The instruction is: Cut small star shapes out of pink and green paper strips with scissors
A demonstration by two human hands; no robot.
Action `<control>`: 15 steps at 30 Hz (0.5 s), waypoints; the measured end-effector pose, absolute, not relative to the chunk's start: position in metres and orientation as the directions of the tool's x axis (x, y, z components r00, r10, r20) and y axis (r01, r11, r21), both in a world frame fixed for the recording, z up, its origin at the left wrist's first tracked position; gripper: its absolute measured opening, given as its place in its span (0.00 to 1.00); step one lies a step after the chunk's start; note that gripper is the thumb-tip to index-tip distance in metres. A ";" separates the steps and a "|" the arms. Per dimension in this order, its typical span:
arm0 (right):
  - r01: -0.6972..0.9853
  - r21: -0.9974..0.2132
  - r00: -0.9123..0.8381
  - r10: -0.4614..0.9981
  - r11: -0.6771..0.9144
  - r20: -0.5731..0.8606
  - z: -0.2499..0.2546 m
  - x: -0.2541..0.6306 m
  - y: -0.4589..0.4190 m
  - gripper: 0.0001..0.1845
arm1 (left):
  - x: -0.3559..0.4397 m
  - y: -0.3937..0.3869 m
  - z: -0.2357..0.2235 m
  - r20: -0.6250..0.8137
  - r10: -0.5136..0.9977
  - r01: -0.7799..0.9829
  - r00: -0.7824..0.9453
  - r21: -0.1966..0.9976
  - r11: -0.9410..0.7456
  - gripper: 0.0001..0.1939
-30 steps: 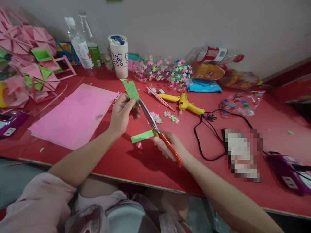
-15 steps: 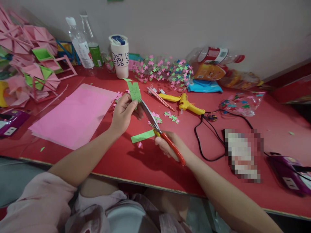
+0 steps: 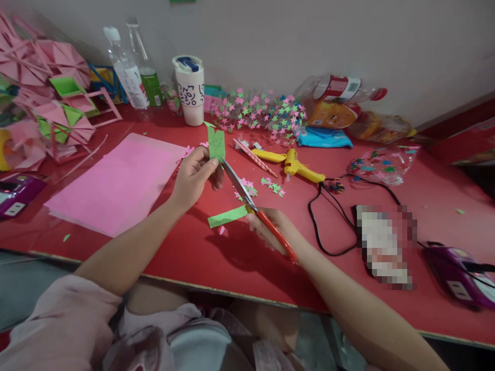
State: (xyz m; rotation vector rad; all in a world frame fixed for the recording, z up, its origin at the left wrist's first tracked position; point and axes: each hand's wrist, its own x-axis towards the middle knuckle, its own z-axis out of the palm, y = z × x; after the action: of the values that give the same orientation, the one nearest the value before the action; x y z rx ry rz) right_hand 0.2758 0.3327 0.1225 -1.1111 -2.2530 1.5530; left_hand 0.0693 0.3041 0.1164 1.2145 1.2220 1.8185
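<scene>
My left hand (image 3: 196,172) pinches a small piece of green paper (image 3: 216,144) with a star outline drawn on it and a notch in its top edge. In my right hand (image 3: 273,226) is a pair of scissors (image 3: 266,221) with orange-red handles. Their blade tips meet the lower right edge of the green paper, beside my left fingertips. Below the blades a green paper strip (image 3: 227,216) lies on the red table (image 3: 185,257), its right end near my right hand. Small pink and green paper stars (image 3: 273,186) lie behind the scissors.
Pink paper sheets (image 3: 116,180) lie at left, near folded pink paper shapes (image 3: 65,113). A white tumbler (image 3: 190,93) and bottles (image 3: 129,77) stand at the back. A yellow glue gun (image 3: 301,167) with a black cord and a bag of stars (image 3: 382,165) are on the right.
My left hand and the green paper have shifted very slightly, and the paper is turned a little more upright. The scissors stay at its edge.
</scene>
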 end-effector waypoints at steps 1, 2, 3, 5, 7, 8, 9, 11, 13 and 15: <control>0.469 -0.866 -0.702 0.668 0.172 -0.247 0.123 0.276 0.332 0.26 | 0.069 0.304 0.117 0.343 0.861 -0.006 -0.376 0.928 -0.373 0.07; 0.468 -0.867 -0.702 0.668 0.172 -0.247 0.123 0.275 0.332 0.26 | 0.068 0.304 0.117 0.341 0.864 -0.007 -0.370 0.929 -0.370 0.07; 0.469 -0.867 -0.703 0.667 0.171 -0.249 0.124 0.275 0.332 0.26 | 0.068 0.304 0.117 0.339 0.867 -0.009 -0.366 0.930 -0.367 0.07; 0.469 -0.867 -0.704 0.664 0.168 -0.252 0.124 0.275 0.332 0.26 | 0.067 0.303 0.117 0.333 0.871 -0.012 -0.361 0.932 -0.361 0.06; 0.469 -0.868 -0.706 0.661 0.167 -0.254 0.123 0.275 0.331 0.27 | 0.066 0.303 0.117 0.330 0.874 -0.018 -0.358 0.933 -0.360 0.06; 0.469 -0.868 -0.705 0.661 0.165 -0.256 0.123 0.275 0.332 0.27 | 0.066 0.303 0.117 0.331 0.874 -0.022 -0.357 0.932 -0.362 0.06; 0.470 -0.867 -0.704 0.661 0.163 -0.258 0.123 0.276 0.332 0.27 | 0.066 0.303 0.117 0.333 0.874 -0.026 -0.355 0.931 -0.365 0.07; 0.471 -0.867 -0.703 0.662 0.160 -0.260 0.123 0.276 0.332 0.26 | 0.065 0.303 0.117 0.333 0.874 -0.028 -0.353 0.930 -0.366 0.07; 0.472 -0.867 -0.704 0.660 0.162 -0.260 0.123 0.276 0.332 0.26 | 0.065 0.303 0.117 0.326 0.876 -0.021 -0.357 0.934 -0.356 0.07; 0.471 -0.867 -0.704 0.662 0.164 -0.257 0.124 0.276 0.331 0.26 | 0.064 0.303 0.117 0.316 0.878 -0.015 -0.360 0.939 -0.344 0.07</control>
State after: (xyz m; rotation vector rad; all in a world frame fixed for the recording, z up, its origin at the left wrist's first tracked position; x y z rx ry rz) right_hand 0.2761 0.3313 0.1237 -1.1117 -2.2521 1.5669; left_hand 0.0643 0.3028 0.1167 1.2037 1.2262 1.7759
